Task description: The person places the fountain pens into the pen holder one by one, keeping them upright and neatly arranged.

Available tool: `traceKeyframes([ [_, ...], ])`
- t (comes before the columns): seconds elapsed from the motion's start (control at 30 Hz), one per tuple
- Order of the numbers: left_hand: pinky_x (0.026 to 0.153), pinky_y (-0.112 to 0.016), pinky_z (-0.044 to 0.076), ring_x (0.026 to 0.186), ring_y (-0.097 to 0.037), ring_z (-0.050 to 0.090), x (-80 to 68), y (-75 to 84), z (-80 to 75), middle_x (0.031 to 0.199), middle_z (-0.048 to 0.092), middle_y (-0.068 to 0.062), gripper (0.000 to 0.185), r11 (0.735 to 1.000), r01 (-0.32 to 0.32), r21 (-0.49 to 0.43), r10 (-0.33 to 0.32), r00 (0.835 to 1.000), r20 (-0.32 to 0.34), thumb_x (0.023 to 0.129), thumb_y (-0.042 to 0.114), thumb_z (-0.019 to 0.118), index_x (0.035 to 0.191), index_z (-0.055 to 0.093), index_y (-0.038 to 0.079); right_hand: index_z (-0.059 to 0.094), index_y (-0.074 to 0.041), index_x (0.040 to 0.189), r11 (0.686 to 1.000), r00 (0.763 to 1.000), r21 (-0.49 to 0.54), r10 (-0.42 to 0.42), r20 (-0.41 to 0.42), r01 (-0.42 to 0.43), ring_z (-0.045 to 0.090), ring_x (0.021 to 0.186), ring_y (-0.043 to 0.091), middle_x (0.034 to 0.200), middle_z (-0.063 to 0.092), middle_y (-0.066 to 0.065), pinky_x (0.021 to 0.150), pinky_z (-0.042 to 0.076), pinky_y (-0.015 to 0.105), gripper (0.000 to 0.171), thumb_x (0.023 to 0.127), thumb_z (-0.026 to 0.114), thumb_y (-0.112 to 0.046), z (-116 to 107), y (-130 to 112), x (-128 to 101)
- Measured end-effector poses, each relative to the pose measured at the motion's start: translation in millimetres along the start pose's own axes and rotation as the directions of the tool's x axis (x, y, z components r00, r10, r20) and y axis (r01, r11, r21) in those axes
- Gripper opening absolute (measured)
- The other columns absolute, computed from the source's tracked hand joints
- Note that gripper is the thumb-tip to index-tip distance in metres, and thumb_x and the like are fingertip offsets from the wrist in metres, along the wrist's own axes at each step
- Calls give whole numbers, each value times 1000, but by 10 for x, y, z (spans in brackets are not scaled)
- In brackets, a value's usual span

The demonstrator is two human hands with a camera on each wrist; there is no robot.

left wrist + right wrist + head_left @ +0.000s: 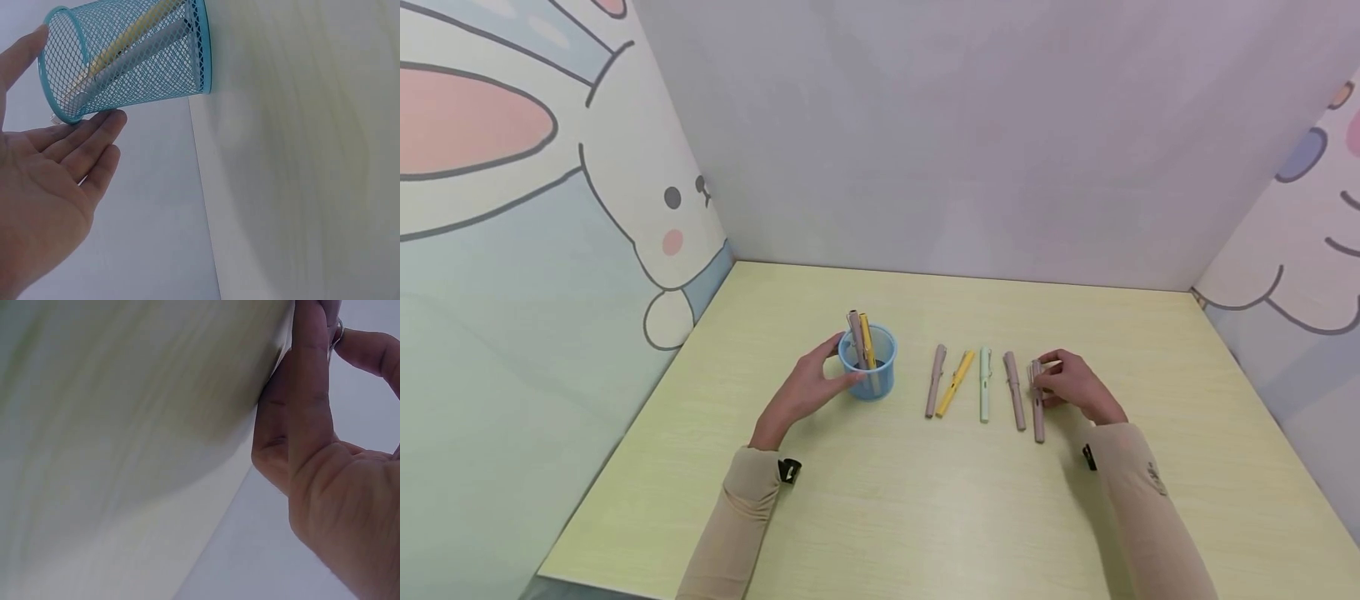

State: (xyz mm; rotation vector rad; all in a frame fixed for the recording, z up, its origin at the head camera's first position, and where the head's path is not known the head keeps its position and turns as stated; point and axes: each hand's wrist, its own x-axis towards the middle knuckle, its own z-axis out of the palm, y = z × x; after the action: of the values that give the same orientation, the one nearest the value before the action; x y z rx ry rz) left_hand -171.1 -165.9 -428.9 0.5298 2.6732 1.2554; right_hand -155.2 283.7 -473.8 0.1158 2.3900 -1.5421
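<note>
A blue mesh cup (869, 364) stands on the pale wooden table (925, 517) with a taupe pen (855, 332) and a yellow pen (867, 337) upright inside. My left hand (805, 392) flanks the cup, thumb behind and straight fingers against its near side. In the left wrist view the fingertips (109, 122) touch the cup (131, 56) at its rim. Right of the cup lies a row of pens: taupe (935, 381), yellow (956, 382), mint (984, 385), taupe (1014, 390). My right hand (1072, 385) pinches the rightmost taupe pen (1037, 408), which still lies on the table.
Cartoon-printed walls (550, 208) close in the table on the left, back and right. Bare tabletop stretches in front of the pens and behind them. The right wrist view shows my right hand (325, 475) close up, with a metal pen clip (337, 331) between its fingers.
</note>
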Motion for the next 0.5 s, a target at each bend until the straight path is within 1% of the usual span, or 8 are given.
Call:
traceKeyframes([
  [0.13, 117, -59, 31, 148, -35, 37, -1, -2, 0, 158, 44, -17, 86, 1000, -2, 3, 2, 1000, -1, 97, 42, 73, 162, 32, 6, 34, 17, 143, 1000, 1000, 24, -12, -3, 12, 67, 84, 19, 115, 58, 26, 72, 61, 35, 56, 96, 59, 0, -9, 2, -3],
  [0.33, 117, -58, 31, 148, -35, 38, 5, -7, 3, 159, 44, -16, 85, 1000, 4, 2, -4, 1000, -5, 97, 42, 73, 162, 32, 6, 33, 16, 145, 997, 999, 61, -52, -13, 52, 66, 85, 20, 112, 58, 25, 73, 61, 35, 56, 97, 59, 1, -15, -25, -25],
  [0.5, 117, -58, 31, 148, -35, 37, 4, -8, 7, 159, 43, -16, 86, 1000, 11, 3, -11, 1000, -4, 97, 42, 73, 162, 31, 6, 33, 15, 146, 993, 996, 79, -85, -23, 87, 64, 86, 19, 114, 54, 25, 74, 62, 37, 58, 96, 60, 2, -26, -17, -37],
])
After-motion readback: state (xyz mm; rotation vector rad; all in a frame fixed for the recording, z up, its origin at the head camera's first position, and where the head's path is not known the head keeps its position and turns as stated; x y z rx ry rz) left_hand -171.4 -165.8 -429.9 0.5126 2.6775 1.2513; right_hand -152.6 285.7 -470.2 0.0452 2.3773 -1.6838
